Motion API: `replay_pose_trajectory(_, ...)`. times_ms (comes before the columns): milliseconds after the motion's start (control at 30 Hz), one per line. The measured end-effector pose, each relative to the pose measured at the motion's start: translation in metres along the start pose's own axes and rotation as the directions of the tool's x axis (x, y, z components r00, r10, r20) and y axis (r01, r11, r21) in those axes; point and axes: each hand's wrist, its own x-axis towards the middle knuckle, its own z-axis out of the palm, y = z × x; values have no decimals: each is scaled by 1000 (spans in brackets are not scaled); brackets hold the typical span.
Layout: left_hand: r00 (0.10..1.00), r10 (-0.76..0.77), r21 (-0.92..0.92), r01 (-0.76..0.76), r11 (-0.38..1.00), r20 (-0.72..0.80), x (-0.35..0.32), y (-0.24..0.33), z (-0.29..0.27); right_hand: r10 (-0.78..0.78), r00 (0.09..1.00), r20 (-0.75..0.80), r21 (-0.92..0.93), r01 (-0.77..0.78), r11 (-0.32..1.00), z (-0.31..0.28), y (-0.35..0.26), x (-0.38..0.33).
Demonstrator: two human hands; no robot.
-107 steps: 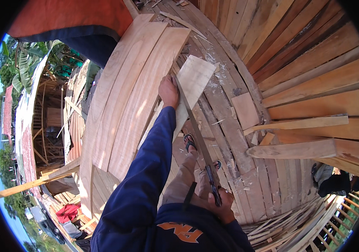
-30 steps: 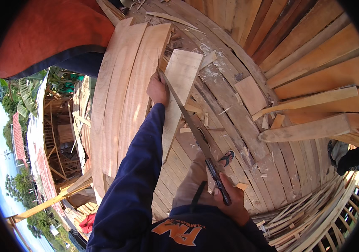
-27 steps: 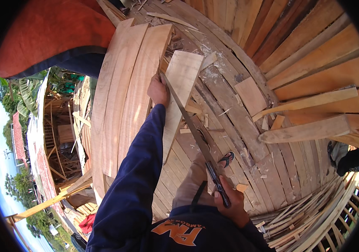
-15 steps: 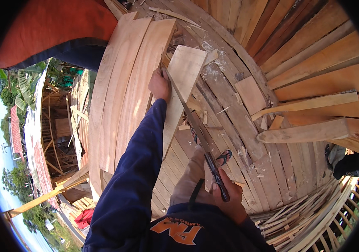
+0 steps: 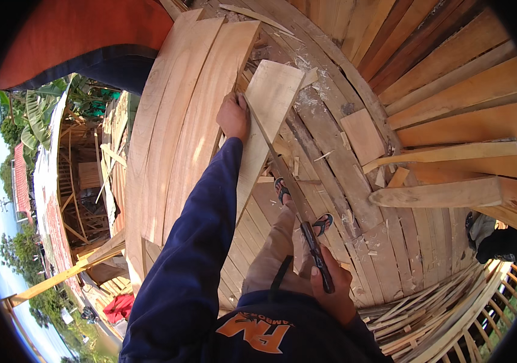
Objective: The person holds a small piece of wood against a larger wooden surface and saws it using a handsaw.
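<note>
My right hand (image 5: pixel 334 279) is wrapped round the dark, straight handle of a long-bladed tool (image 5: pixel 284 174). Whether it is a saw or a machete I cannot tell. Its blade slants up and left across a pale plank (image 5: pixel 275 86) to my left hand (image 5: pixel 234 116). That hand is closed beside the blade's far end, at the edge of a wider plank (image 5: pixel 207 115). Its fingertips are hidden, so what it grips, blade or plank edge, does not show. My left arm reaches out straight; the right one stays close to my body.
Curved wooden planking (image 5: pixel 452 109) rises on the right, with two loose timbers (image 5: pixel 437 192) against it. Shavings and offcuts litter the plank floor (image 5: pixel 385 254). A stack of thin strips (image 5: pixel 428 317) lies at lower right. Another person's red clothing (image 5: pixel 89 36) fills the upper left.
The blade has slid slightly toward me, and its far end shows less beyond my left hand. My right hand moved a little right and down; the view shifted slightly.
</note>
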Motion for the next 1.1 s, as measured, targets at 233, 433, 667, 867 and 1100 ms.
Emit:
replay_pose_trajectory(233,999,-36,-7,36,999,5,2,0,1,-89,994,-65,-33,87,996,10,2,-7)
replay_pose_trajectory(433,1000,-21,-12,21,1000,-18,0,-3,2,-113,993,-23,-68,111,991,10,-4,-8)
replay_pose_trajectory(667,1000,-20,12,20,1000,12,1,-2,1,-75,997,33,-55,76,996,9,-8,1)
replay_pose_trajectory(867,998,19,11,-19,1000,-60,4,-4,4,-44,999,23,-7,44,999,11,-14,11)
replay_pose_trajectory(1100,1000,-8,-8,8,1000,-20,-1,-2,3,-53,999,8,-19,53,998,14,-7,4)
